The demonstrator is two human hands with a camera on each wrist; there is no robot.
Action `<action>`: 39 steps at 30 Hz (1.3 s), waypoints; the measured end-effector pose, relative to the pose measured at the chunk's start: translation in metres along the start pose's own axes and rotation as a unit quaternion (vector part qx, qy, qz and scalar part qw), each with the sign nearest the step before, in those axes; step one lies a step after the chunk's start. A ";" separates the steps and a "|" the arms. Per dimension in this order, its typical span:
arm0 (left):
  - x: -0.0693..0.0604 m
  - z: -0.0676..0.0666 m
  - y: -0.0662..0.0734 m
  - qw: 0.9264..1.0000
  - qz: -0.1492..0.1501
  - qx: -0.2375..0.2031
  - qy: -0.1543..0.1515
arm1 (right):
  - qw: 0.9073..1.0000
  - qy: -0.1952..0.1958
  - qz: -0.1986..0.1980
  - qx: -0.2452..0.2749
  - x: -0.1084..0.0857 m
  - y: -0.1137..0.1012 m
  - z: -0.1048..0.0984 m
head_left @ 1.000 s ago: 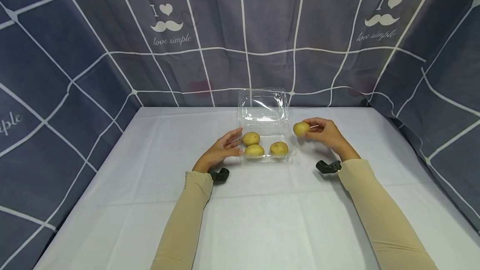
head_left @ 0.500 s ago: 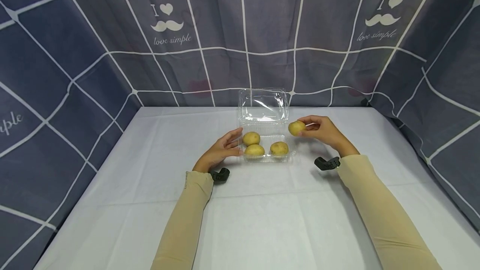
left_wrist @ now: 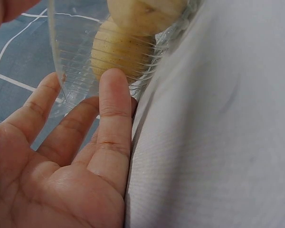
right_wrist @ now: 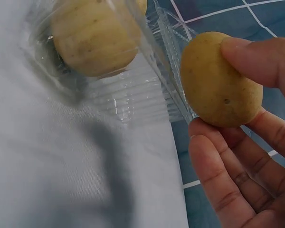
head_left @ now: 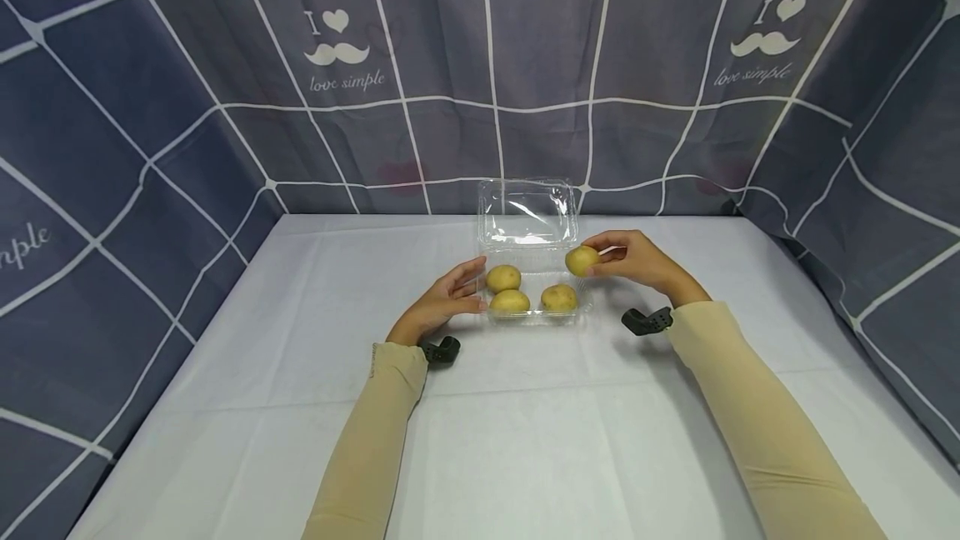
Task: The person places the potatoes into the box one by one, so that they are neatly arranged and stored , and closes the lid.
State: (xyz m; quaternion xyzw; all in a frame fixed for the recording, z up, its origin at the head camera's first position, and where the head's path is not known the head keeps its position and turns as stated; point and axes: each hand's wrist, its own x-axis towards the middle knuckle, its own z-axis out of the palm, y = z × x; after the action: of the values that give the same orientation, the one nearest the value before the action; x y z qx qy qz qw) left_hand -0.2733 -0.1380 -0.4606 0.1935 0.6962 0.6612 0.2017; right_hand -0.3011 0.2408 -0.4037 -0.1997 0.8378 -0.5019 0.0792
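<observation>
A clear plastic clamshell box stands on the table with its lid raised at the back. Inside it are three potatoes: one at the back left, one at the front left and one at the front right. My right hand pinches another potato between thumb and fingers, over the back right of the box. Against the box's left wall rests my left hand, its fingers fairly straight and touching the ribbed plastic.
A white cloth covers the table. Dark blue-grey curtains with white grid lines rise behind and on both sides. Black camera mounts sit at the left wrist and the right wrist.
My right hand has carried its potato leftward, from beside the box to over its back right part. The left hand has stayed in place at the box's left wall.
</observation>
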 end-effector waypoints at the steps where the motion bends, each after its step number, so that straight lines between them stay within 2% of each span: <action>1: 0.000 0.000 0.000 1.000 -0.001 0.001 0.001 | 1.000 -0.003 -0.003 -0.002 0.001 -0.001 0.001; 20: 0.000 -0.002 -0.003 1.000 -0.010 0.015 0.011 | 0.999 -0.029 -0.017 -0.016 0.014 -0.017 0.007; 29: 0.001 -0.002 -0.003 1.000 -0.003 0.011 0.004 | 0.998 -0.055 -0.001 -0.030 0.020 -0.020 0.006; 39: 0.001 -0.002 -0.003 1.000 -0.001 0.005 -0.002 | 0.997 -0.065 -0.005 -0.035 0.032 -0.020 0.012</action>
State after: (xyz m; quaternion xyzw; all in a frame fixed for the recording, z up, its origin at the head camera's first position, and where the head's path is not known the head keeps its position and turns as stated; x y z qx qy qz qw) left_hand -0.2749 -0.1396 -0.4636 0.1949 0.6994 0.6571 0.2026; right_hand -0.3209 0.2090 -0.3900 -0.2387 0.8471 -0.4584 0.1236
